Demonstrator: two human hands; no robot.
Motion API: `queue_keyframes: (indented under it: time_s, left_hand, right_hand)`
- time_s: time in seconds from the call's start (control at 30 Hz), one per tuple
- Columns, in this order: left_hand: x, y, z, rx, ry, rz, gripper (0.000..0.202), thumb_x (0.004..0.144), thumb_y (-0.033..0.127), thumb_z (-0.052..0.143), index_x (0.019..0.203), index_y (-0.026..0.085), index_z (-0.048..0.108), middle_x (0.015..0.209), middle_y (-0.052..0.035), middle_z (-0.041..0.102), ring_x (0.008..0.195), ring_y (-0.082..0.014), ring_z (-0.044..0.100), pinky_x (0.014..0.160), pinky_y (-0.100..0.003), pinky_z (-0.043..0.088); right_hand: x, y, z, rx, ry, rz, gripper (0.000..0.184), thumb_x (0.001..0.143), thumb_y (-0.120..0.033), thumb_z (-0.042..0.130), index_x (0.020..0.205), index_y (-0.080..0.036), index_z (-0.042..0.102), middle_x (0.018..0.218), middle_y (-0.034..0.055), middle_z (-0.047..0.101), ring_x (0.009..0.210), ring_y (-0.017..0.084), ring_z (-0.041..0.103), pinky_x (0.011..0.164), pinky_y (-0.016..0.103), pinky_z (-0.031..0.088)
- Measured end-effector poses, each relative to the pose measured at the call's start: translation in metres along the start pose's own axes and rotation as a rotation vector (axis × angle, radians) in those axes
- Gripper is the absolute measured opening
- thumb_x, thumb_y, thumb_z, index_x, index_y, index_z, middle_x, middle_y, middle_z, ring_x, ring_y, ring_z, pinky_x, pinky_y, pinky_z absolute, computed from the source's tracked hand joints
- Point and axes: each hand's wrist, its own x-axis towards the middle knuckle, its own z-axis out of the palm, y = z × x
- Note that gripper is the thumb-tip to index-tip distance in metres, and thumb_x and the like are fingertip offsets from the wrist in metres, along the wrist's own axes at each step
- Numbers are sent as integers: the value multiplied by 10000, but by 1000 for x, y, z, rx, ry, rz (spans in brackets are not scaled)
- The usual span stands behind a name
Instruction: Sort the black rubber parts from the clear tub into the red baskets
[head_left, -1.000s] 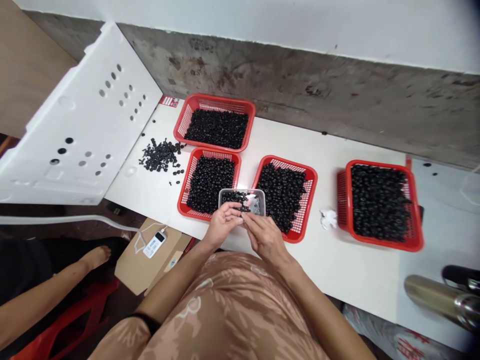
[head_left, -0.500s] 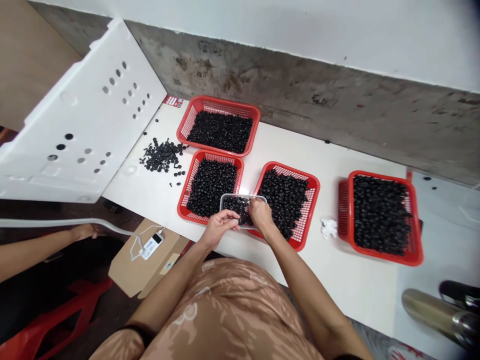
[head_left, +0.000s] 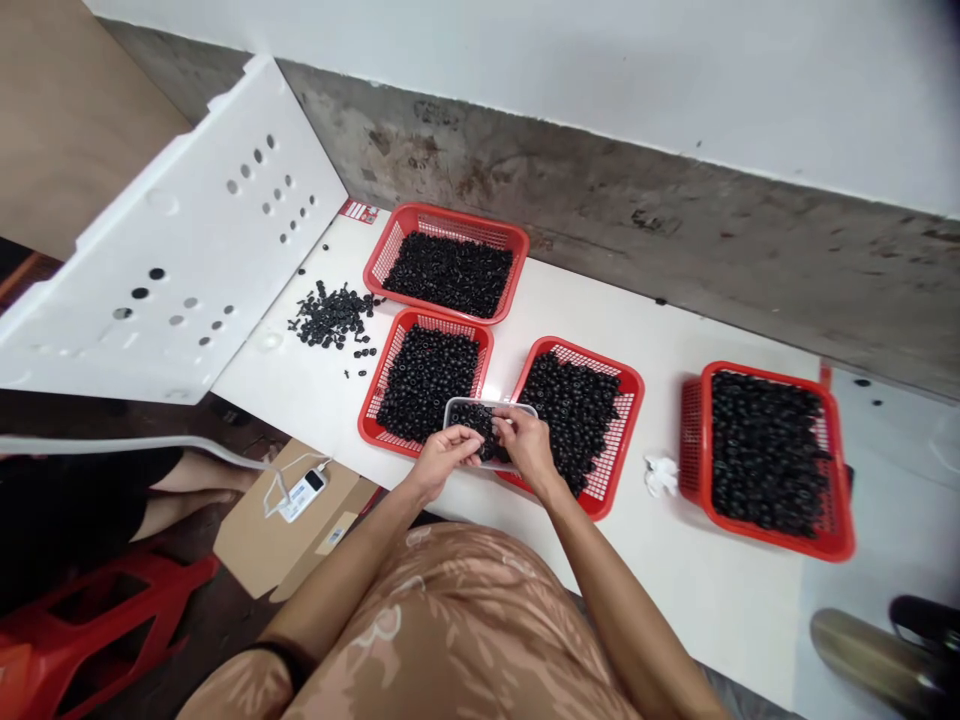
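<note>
tub (head_left: 480, 403) lies crosswise, long axis running left to right.

The tub (head_left: 448, 411) and baskets (head_left: 691, 440) look like plastic. The worktop (head_left: 675, 600) is smooth, the grey wall band (head_left: 570, 210) rough and matt.

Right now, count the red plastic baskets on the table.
4: a rear basket, a nearer basket in front of it, a middle basket right of that, and a far-right basket. None seems hidden.
</note>
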Motion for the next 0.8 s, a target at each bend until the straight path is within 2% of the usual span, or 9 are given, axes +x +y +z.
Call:
queue_keyframes:
  time_s: [0.1, 0.17, 0.27, 0.33, 0.47, 0.53, 0.67, 0.73, 0.8]
  left_hand:
    - [0, 5, 6, -44, -2, -26, 392, 623, 401, 795, 903, 137, 716, 780, -36, 662, 600, -86, 551, 630, -234, 436]
    - [-1, 9, 10, -88, -22, -34, 403, 622, 398, 798, 916, 132, 727, 795, -49, 669, 615, -88, 541, 648, -242, 436]
    - [-3, 13, 16, -134, -63, -35, 359, 619, 393, 802, 851, 126, 736, 802, -56, 664, 634, -91, 535, 666, -250, 432]
    - [-4, 14, 17, -126, -81, -35, 339, 616, 386, 804, 819, 124, 733, 770, -48, 650, 630, -92, 528, 660, -247, 424]
    - [-5, 12, 14, -19, -97, 3, 303, 645, 381, 783, 795, 124, 726, 676, -19, 610, 599, -87, 499, 623, -228, 391]
    - [-7, 14, 14, 20, -109, 28, 290, 668, 367, 769, 833, 131, 731, 680, -14, 614, 596, -84, 494, 626, -226, 383]
    - [-12, 21, 17, -59, -152, -8, 336, 654, 352, 786, 910, 141, 738, 753, -28, 640, 598, -76, 490, 633, -233, 377]
    - [-15, 24, 19, -138, -167, -50, 350, 617, 351, 813, 885, 139, 740, 745, -26, 630, 594, -71, 486, 627, -231, 374]
    - [-17, 26, 19, -195, -165, -79, 339, 580, 343, 836, 829, 137, 737, 720, -16, 609, 593, -69, 484, 623, -227, 374]
  right_hand:
    - [-21, -10, -13, 417, 76, -127, 325, 933, -329, 433, 1108, -155, 645, 697, 24, 666, 574, 130, 612, 592, 243, 504]
    - [-35, -16, -20, 607, 177, -258, 273, 910, -333, 491, 1047, -183, 674, 799, 40, 681, 648, 139, 633, 633, 269, 526]
    - [-48, -20, -27, 599, 334, -447, 205, 903, -259, 516, 975, -210, 701, 1005, 76, 657, 924, 175, 631, 817, 329, 521]
    - [-52, -18, -31, 485, 385, -522, 213, 908, -222, 504, 999, -209, 697, 1060, 93, 631, 996, 186, 606, 847, 343, 510]
    - [-57, -15, -43, 92, 306, -609, 270, 904, -174, 498, 1119, -215, 654, 1157, 114, 617, 1036, 227, 587, 837, 379, 487]
    - [-59, -18, -49, 26, 268, -607, 281, 907, -172, 489, 1138, -220, 642, 1187, 114, 612, 1057, 238, 579, 849, 394, 473]
    - [-61, -25, -50, 412, 225, -510, 222, 927, -246, 483, 1053, -219, 665, 1186, 98, 602, 1108, 205, 562, 930, 383, 459]
    - [-61, -26, -48, 631, 151, -460, 203, 920, -285, 506, 1018, -222, 673, 1200, 90, 595, 1132, 197, 553, 960, 380, 452]
    - [-62, -26, -48, 718, 91, -435, 201, 912, -305, 526, 1016, -227, 680, 1228, 88, 584, 1163, 201, 536, 984, 390, 438]
